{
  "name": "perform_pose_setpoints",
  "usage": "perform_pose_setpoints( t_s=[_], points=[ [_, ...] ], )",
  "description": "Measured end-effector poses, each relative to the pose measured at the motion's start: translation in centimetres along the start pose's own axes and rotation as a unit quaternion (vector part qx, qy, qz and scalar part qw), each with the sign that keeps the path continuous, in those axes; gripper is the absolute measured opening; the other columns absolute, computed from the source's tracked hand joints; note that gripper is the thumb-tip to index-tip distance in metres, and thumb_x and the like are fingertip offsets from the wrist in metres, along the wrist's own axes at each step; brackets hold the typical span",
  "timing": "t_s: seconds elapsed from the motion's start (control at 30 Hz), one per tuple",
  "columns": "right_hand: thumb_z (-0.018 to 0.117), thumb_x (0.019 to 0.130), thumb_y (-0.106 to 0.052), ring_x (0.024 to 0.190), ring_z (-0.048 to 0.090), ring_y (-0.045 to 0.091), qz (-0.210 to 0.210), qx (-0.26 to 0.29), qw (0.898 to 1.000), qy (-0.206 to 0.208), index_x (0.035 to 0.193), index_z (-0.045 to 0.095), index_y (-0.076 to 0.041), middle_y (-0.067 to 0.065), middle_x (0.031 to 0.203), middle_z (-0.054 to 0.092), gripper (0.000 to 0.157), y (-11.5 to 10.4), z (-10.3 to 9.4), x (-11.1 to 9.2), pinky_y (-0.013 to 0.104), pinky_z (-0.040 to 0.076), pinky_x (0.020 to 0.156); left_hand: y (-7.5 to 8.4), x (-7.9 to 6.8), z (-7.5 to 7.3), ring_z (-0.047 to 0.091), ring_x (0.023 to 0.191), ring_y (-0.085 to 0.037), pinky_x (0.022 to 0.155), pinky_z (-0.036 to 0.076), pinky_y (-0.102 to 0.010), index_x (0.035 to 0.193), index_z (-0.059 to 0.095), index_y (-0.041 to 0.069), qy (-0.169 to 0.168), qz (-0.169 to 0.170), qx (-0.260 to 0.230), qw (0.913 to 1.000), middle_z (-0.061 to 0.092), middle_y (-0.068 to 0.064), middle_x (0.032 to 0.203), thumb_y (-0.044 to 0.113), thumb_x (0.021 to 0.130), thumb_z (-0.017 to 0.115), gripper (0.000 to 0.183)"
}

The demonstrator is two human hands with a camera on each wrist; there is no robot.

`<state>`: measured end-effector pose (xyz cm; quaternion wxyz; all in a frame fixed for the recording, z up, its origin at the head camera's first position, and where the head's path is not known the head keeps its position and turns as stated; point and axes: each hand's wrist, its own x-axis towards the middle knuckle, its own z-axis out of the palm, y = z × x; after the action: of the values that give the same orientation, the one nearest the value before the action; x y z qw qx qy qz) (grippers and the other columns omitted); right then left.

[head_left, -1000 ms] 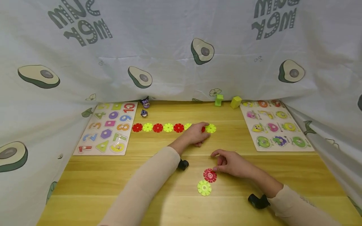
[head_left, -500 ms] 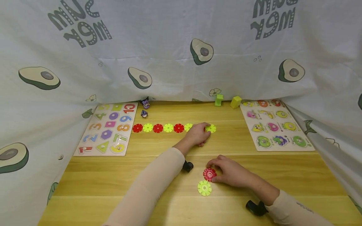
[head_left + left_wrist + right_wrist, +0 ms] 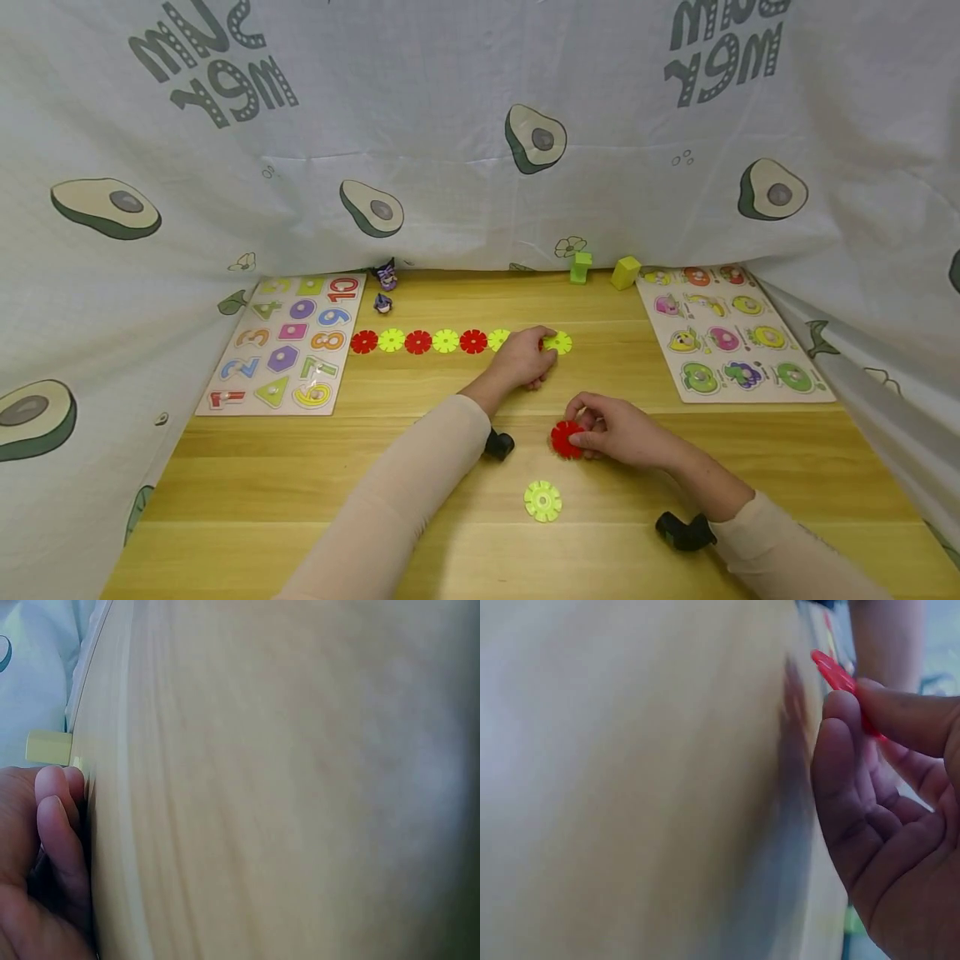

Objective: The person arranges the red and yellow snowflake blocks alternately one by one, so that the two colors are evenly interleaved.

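Note:
My right hand (image 3: 626, 433) pinches a red notched plastic disc (image 3: 564, 439) between thumb and fingers, over the middle of the table; in the right wrist view the red disc (image 3: 835, 673) is seen nearly edge-on, raised off the wood. At the right end of a row of alternating red and yellow-green discs, my left hand (image 3: 519, 360) rests with its index finger touching the yellow-green end disc (image 3: 559, 342). That hand covers part of the row. Its fingers appear bent in the left wrist view. One loose yellow-green disc (image 3: 542, 501) lies nearer me.
A number puzzle board (image 3: 281, 346) lies left and a fruit puzzle board (image 3: 735, 333) right. Along the back curtain stand two small purple figures, the larger figure (image 3: 386, 273) behind, plus a green block (image 3: 581, 267) and a yellow block (image 3: 626, 272).
My right hand has closed its fingers on the red disc, lifted it and carried it slightly away from the loose yellow-green one. My left hand stays at the row's end.

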<state>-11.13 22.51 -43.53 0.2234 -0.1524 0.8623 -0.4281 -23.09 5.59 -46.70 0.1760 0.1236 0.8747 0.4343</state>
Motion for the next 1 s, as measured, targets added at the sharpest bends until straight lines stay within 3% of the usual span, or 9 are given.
perform_pose_setpoints(
  t_s=[0.07, 0.2, 0.4, 0.57, 0.7, 0.87, 1.0],
  points=[
    [0.067, 0.086, -0.018, 0.063, 0.061, 0.022, 0.021, 0.022, 0.999, 0.031, 0.104, 0.052, -0.010, 0.010, 0.078, 0.055, 0.025, 0.2, -1.0, 0.7, 0.033, 0.052, 0.055, 0.0, 0.0, 0.0, 0.053, 0.036, -0.016, 0.038, 0.047, -0.029, 0.129, 0.051, 0.022, 0.000, -0.001, 0.000, 1.0000, 0.057, -0.004, 0.050, 0.024, 0.091, 0.056, 0.038],
    [0.062, 0.089, -0.020, 0.064, 0.061, 0.021, 0.082, -0.001, 0.991, 0.103, 0.110, 0.049, -0.009, 0.010, 0.079, 0.059, 0.027, 0.8, -3.1, 2.5, 0.033, 0.050, 0.055, 0.0, 0.0, 0.0, 0.053, 0.036, -0.016, 0.038, 0.047, -0.029, 0.128, 0.050, 0.023, -0.001, -0.006, 0.001, 1.0000, 0.057, -0.004, 0.050, 0.024, 0.091, 0.056, 0.038],
    [0.057, 0.093, -0.017, 0.060, 0.062, 0.018, 0.131, -0.033, 0.980, 0.148, 0.112, 0.045, -0.003, 0.009, 0.075, 0.064, 0.027, 2.0, -5.4, 5.5, 0.029, 0.049, 0.052, -0.1, 0.1, 0.1, 0.053, 0.036, -0.016, 0.037, 0.047, -0.029, 0.128, 0.050, 0.024, -0.004, -0.008, 0.002, 1.0000, 0.057, -0.004, 0.050, 0.024, 0.091, 0.057, 0.038],
    [0.056, 0.092, -0.017, 0.058, 0.061, 0.017, 0.141, -0.047, 0.976, 0.157, 0.113, 0.044, 0.000, 0.010, 0.074, 0.064, 0.029, 2.2, -6.8, 7.3, 0.029, 0.050, 0.053, -0.1, 0.0, 0.2, 0.052, 0.035, -0.016, 0.037, 0.047, -0.028, 0.129, 0.050, 0.025, -0.001, -0.006, 0.004, 1.0000, 0.057, -0.003, 0.050, 0.024, 0.091, 0.056, 0.038],
    [0.058, 0.092, -0.021, 0.058, 0.058, 0.016, 0.166, -0.061, 0.974, 0.140, 0.113, 0.045, -0.001, 0.009, 0.072, 0.063, 0.032, 2.4, -7.8, 8.3, 0.029, 0.049, 0.053, 0.0, -0.1, 0.2, 0.052, 0.035, -0.016, 0.037, 0.047, -0.028, 0.128, 0.050, 0.025, 0.000, -0.007, 0.003, 1.0000, 0.056, -0.003, 0.050, 0.024, 0.091, 0.056, 0.038],
    [0.062, 0.088, -0.032, 0.053, 0.054, 0.016, 0.190, -0.106, 0.968, 0.122, 0.109, 0.046, -0.003, 0.005, 0.064, 0.060, 0.039, 2.8, -8.6, 9.0, 0.028, 0.043, 0.050, 0.0, -0.1, 0.0, 0.052, 0.036, -0.017, 0.038, 0.047, -0.028, 0.128, 0.050, 0.025, 0.003, -0.005, 0.003, 1.0000, 0.057, -0.003, 0.050, 0.025, 0.091, 0.056, 0.038],
    [0.061, 0.088, -0.038, 0.053, 0.054, 0.016, 0.200, -0.105, 0.967, 0.116, 0.109, 0.044, -0.003, 0.005, 0.062, 0.058, 0.044, 3.1, -8.6, 9.1, 0.028, 0.041, 0.051, -0.1, -0.1, -0.1, 0.053, 0.036, -0.016, 0.038, 0.047, -0.027, 0.128, 0.050, 0.024, 0.006, 0.001, 0.005, 1.0000, 0.057, -0.003, 0.050, 0.024, 0.091, 0.056, 0.037]
  ],
)
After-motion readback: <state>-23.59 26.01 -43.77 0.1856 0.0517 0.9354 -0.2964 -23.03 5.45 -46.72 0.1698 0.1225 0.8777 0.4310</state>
